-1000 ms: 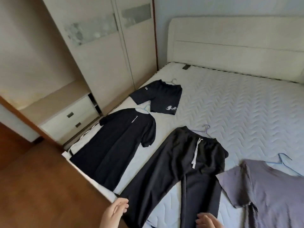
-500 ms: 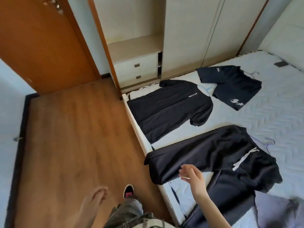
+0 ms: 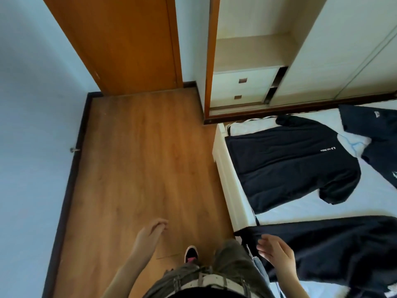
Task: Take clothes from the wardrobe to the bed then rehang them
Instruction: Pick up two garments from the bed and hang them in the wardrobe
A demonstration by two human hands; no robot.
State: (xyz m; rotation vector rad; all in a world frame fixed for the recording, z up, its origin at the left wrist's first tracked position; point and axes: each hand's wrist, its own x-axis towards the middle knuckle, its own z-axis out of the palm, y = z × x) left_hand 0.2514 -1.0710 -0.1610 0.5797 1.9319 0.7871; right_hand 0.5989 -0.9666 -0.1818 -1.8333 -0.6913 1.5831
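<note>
head view cut the dark trousers (image 3: 335, 250) off at right; both left hand (image 3: 150, 235) and right hand (image 3: 276, 252) hung loose, holding nothing, beside the bed (image 3: 227, 179) edge and bare floor (image 3: 139, 168).

A bedroom corner with a wood floor

Pale blue walls (image 3: 32, 104) are meeting a brown wood floor (image 3: 139, 168) with a dark strip along the bottom. An orange wooden door (image 3: 120, 44) is standing at the back. Beside it, two white drawers (image 3: 242, 88) are sitting under a cream shelf (image 3: 251, 52). Soft daylight is filling the room.
</note>
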